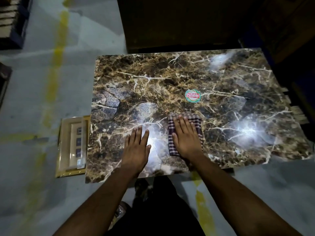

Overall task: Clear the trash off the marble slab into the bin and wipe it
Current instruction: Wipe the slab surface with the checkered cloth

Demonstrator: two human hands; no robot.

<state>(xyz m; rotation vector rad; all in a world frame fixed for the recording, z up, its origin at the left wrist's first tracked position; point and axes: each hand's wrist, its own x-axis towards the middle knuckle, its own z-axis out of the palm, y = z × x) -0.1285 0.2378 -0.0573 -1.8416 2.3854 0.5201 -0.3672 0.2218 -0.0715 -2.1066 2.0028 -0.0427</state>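
Note:
A dark brown marble slab (170, 79) with white veins fills the middle of the head view. My right hand (185, 137) lies flat with straight fingers on a folded checked cloth (197, 121), pressing it onto the slab near the front edge. My left hand (137, 147) rests flat on the bare marble just left of the cloth, fingers straight. A round red and green sticker (193, 95) sits on the slab beyond the cloth. No bin is in view.
A flat yellow-framed box (71, 147) lies on the floor against the slab's left edge. Grey concrete floor with yellow lines (56, 65) spreads to the left. Dark furniture (187, 23) stands behind the slab. Wooden slats (296, 113) stick out at the right edge.

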